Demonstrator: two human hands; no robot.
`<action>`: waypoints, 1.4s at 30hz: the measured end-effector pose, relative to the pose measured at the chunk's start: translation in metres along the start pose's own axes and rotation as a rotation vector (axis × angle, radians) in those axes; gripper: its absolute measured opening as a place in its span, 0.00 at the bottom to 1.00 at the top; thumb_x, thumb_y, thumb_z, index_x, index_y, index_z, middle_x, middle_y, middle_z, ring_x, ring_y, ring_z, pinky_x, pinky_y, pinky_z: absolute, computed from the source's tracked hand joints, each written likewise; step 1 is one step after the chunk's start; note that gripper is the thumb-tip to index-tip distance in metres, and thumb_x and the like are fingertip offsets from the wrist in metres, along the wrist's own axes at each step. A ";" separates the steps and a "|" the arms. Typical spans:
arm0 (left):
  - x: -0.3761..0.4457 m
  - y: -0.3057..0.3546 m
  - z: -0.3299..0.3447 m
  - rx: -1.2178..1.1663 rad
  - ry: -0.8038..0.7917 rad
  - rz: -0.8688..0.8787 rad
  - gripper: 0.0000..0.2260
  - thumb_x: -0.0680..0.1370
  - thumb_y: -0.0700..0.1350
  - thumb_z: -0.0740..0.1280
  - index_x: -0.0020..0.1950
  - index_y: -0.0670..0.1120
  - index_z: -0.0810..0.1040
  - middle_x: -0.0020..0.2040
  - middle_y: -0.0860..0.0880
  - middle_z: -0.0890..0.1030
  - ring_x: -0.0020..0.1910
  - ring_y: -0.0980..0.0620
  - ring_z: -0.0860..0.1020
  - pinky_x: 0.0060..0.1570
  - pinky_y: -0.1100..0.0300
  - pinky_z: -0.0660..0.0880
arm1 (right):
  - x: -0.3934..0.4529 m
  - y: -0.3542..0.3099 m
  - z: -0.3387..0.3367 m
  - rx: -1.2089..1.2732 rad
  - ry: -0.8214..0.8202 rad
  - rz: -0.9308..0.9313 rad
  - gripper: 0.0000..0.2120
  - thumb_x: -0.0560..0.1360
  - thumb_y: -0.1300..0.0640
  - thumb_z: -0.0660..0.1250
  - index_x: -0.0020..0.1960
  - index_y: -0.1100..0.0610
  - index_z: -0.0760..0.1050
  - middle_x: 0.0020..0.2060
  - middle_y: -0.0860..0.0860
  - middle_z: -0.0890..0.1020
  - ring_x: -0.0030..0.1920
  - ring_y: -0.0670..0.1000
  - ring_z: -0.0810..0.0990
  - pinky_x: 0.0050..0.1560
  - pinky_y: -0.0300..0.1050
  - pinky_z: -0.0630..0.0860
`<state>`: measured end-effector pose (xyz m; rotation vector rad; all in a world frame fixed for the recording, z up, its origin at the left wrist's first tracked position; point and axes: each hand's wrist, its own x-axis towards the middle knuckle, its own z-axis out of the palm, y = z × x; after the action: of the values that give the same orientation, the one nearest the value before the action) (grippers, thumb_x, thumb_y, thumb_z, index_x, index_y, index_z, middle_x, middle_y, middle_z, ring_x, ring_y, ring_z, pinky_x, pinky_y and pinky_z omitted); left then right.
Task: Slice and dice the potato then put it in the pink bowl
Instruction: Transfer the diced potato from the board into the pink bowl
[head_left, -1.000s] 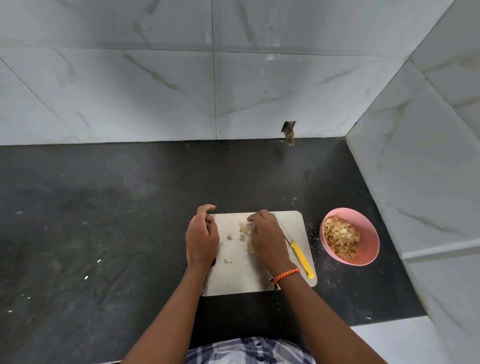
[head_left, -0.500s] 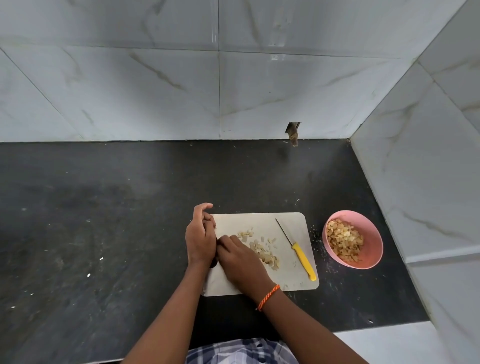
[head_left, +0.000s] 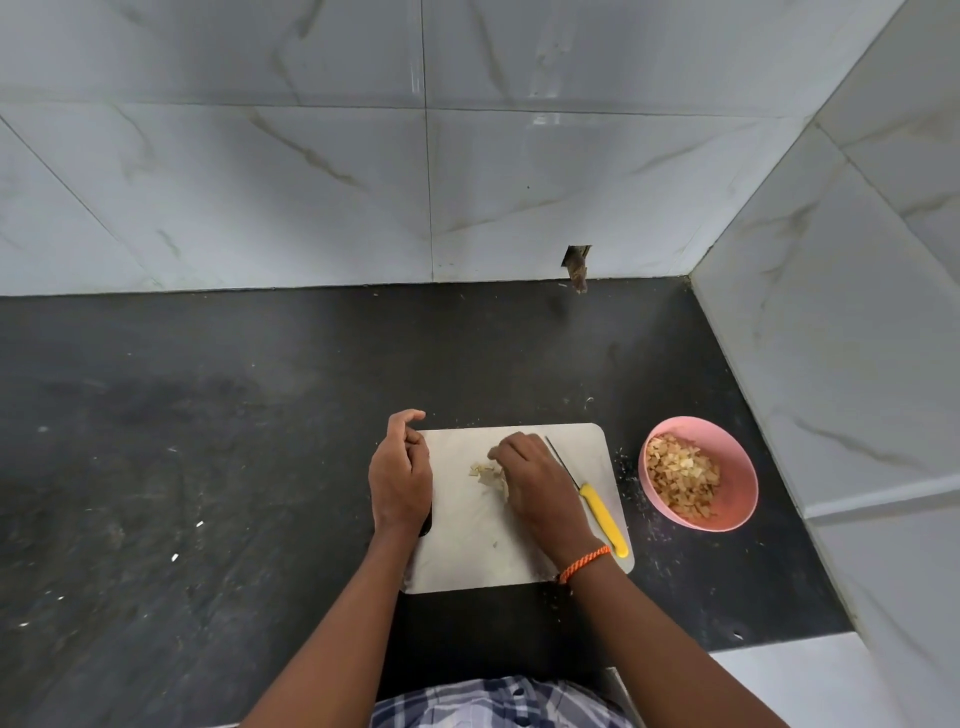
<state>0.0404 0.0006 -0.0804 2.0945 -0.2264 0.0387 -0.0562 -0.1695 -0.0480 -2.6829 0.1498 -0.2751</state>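
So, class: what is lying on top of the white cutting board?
On the cutting board: a yellow-handled knife, a small potato heap, both hands. The right hand partly covers the heap.

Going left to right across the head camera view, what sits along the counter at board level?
left hand → diced potato pile → right hand → yellow-handled knife → pink bowl

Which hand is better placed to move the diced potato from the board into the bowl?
Right hand, probably: it touches the diced potato and is nearer the bowl. Left hand rests at the board's far edge.
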 end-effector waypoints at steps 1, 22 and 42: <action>0.000 0.000 0.000 0.003 -0.001 0.001 0.16 0.81 0.40 0.58 0.66 0.51 0.76 0.38 0.53 0.77 0.37 0.51 0.77 0.39 0.45 0.78 | 0.004 -0.001 0.002 0.004 -0.015 0.019 0.14 0.76 0.69 0.68 0.58 0.57 0.81 0.54 0.50 0.80 0.55 0.50 0.76 0.46 0.39 0.77; 0.000 -0.005 0.003 0.044 -0.008 -0.005 0.15 0.84 0.36 0.62 0.65 0.51 0.77 0.42 0.55 0.80 0.40 0.55 0.78 0.43 0.60 0.76 | -0.029 0.011 -0.001 0.010 -0.089 0.086 0.17 0.78 0.67 0.64 0.65 0.57 0.78 0.62 0.48 0.75 0.62 0.48 0.74 0.55 0.41 0.79; 0.000 -0.007 0.006 0.085 0.005 0.013 0.14 0.84 0.37 0.61 0.65 0.51 0.78 0.47 0.53 0.82 0.45 0.52 0.79 0.48 0.58 0.73 | -0.095 0.017 -0.026 0.160 -0.083 0.460 0.24 0.77 0.49 0.75 0.70 0.50 0.73 0.66 0.44 0.71 0.65 0.45 0.70 0.66 0.42 0.73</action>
<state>0.0414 -0.0011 -0.0892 2.1771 -0.2385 0.0623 -0.1557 -0.1815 -0.0488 -2.4109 0.6756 -0.0292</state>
